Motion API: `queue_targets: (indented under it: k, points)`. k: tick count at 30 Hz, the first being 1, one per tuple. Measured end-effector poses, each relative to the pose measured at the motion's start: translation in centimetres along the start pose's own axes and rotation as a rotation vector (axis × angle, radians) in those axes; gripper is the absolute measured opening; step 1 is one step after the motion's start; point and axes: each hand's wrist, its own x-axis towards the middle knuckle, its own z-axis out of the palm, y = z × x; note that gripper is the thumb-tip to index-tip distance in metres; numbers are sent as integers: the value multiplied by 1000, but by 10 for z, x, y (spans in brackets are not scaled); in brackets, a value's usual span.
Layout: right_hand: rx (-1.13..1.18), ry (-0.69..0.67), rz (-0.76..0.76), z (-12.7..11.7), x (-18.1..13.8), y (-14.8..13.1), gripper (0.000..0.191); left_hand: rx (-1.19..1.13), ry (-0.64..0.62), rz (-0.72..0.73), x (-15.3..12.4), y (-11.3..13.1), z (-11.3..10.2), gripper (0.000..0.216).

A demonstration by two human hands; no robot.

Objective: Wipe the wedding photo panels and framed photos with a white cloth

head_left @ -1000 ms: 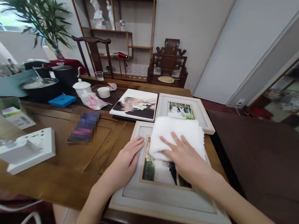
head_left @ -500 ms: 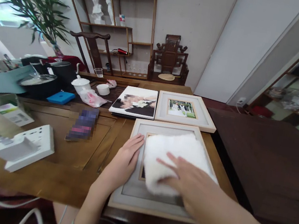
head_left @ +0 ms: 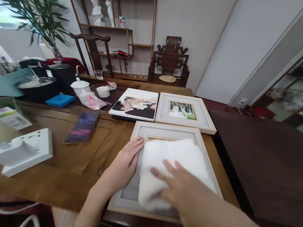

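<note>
A light wooden picture frame (head_left: 130, 156) lies flat near the table's front edge. My left hand (head_left: 123, 162) rests on its left side, fingers stretched out and holding nothing. On the glass sits a thick, fluffy white cloth (head_left: 183, 149), which hides most of the picture beneath. My right hand (head_left: 177, 186) presses on this cloth from above with its fingers spread; motion blurs it a little. Behind, a second framed photo (head_left: 182, 110) touches or nearly touches the first frame's far edge. Left of that lies a white-bordered photo panel (head_left: 135, 105).
On the wooden table (head_left: 74, 162) stand a white power strip (head_left: 30, 150), a blue box (head_left: 60, 100), a white teapot (head_left: 81, 86), a small white cup (head_left: 103, 91) and a dark pot (head_left: 36, 85). A dark brown surface (head_left: 269, 166) adjoins on the right.
My right hand and the white cloth have slid slightly towards me and to the left over the frame. My left hand stays on the frame's left side.
</note>
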Motion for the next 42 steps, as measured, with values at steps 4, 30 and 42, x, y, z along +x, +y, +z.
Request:
queue_targets:
  k: [4,30,42]
  points:
    - [59,-53,-190,-8,-31,-21,28,9,-9,-9,0,1,-1,41]
    - [7,163,43,30,3,-18,37,-80,16,-129,-2,1,-1,42]
    - [52,768,369,-32,-77,84,32,-28,-3,-100,-2,0,1,43]
